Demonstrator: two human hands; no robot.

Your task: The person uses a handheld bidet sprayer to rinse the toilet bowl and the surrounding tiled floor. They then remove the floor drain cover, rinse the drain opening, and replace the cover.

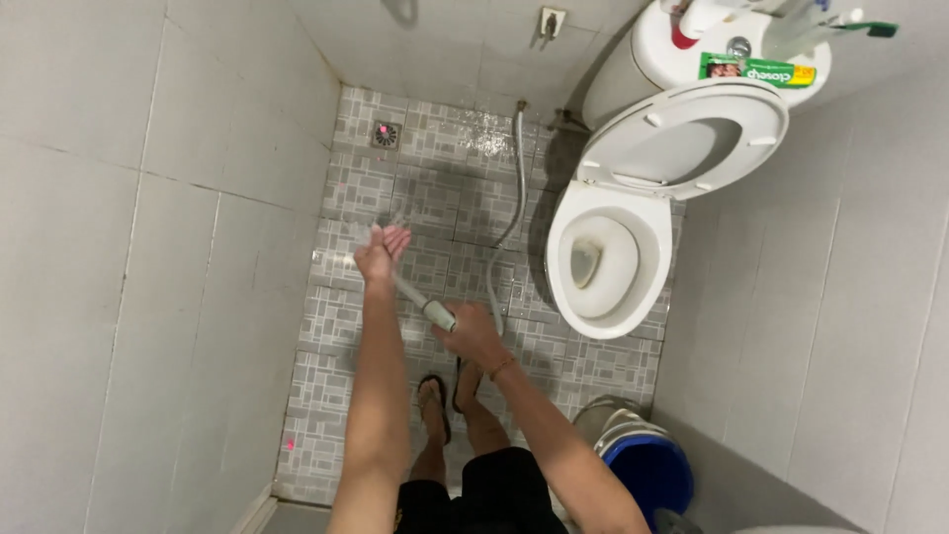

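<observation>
My right hand (473, 333) grips the handle of a grey hand-held sprayer (427, 308), whose nozzle points up-left toward my left hand (381, 252). My left hand is held out over the wet floor with fingers apart, right at the sprayer's tip, holding nothing. The sprayer's grey hose (516, 188) curves from my right hand across the tiles to a wall fitting near the toilet. A thin band circles my right wrist.
A white toilet (605, 259) with seat and lid raised stands at right; items, among them a green box, rest on its tank. A blue bucket (647, 470) sits by my right leg. A floor drain (386, 133) lies far left. My sandalled feet (447, 400) are below.
</observation>
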